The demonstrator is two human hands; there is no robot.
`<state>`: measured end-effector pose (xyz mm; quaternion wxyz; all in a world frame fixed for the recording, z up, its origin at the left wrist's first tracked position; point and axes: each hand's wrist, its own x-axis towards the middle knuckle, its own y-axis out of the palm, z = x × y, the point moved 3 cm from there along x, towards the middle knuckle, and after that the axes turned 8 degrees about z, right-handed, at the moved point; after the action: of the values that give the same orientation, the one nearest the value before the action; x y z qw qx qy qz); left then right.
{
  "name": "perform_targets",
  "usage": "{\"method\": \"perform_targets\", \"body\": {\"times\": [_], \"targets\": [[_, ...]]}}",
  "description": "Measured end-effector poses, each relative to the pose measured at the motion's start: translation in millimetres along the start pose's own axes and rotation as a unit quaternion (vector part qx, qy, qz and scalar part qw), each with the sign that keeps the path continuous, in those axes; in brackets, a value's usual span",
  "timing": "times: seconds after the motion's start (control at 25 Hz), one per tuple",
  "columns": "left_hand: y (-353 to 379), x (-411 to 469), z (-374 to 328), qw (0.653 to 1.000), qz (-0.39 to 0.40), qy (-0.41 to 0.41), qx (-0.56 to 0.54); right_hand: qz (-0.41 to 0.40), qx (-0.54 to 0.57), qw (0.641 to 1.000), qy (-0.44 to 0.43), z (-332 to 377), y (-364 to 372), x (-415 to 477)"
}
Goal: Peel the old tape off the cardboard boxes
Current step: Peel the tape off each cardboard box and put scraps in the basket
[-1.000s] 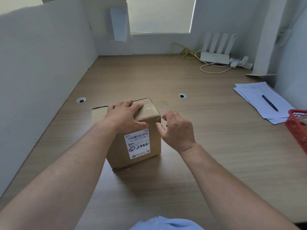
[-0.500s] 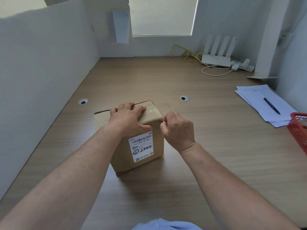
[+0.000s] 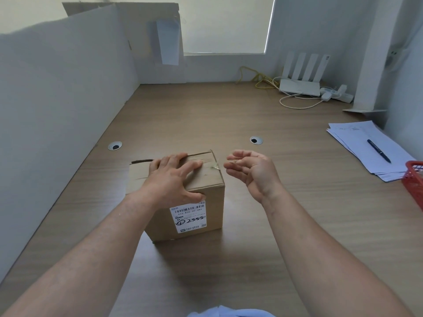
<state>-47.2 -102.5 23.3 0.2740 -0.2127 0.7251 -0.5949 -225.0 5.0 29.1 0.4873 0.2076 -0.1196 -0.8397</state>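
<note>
Head: tape (image 3: 204, 161) lies left-right across box (image 3: 211, 203); left hand (image 3: 170, 180) flat, right hand (image 3: 251, 171) pinching it

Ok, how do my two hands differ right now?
The left hand lies spread on top of the box, thumb over its front edge; the right hand is in the air beside it. The left holds nothing; the right pinches what looks like a tape scrap. Both are bare.

box (image 3: 206, 179): matt brown cardboard | tape (image 3: 201, 161): glossy clear plastic | desk (image 3: 263, 213): smooth wood-grain
</note>
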Motion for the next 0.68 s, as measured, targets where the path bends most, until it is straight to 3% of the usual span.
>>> {"method": "perform_targets", "body": {"times": [0.12, 0.24, 0.36, 0.48, 0.56, 0.68], "targets": [[0, 0, 1, 1.0, -0.002, 0.005, -0.005, -0.074, 0.049, 0.996, -0.007, -3, -13, 3], [0, 0, 0, 1.0, -0.004, 0.005, -0.004, -0.172, -0.076, 0.979, -0.077, 0, -26, 2], [-4, 2, -3, 1.0, 0.001, -0.002, -0.003, -0.095, -0.325, 0.926, -0.169, -5, -13, -3], [-9, 3, -15, 1.0, -0.002, -0.006, -0.014, -0.038, -0.532, 0.825, -0.187, -14, 9, -5], [-9, 6, -25, 1.0, -0.008, 0.002, -0.022, -0.057, -0.566, 0.803, -0.18, -14, 18, -2], [-8, 10, -29, 1.0, 0.0, -0.002, -0.015, -0.096, -0.567, 0.806, -0.139, -14, 22, 5]]}}
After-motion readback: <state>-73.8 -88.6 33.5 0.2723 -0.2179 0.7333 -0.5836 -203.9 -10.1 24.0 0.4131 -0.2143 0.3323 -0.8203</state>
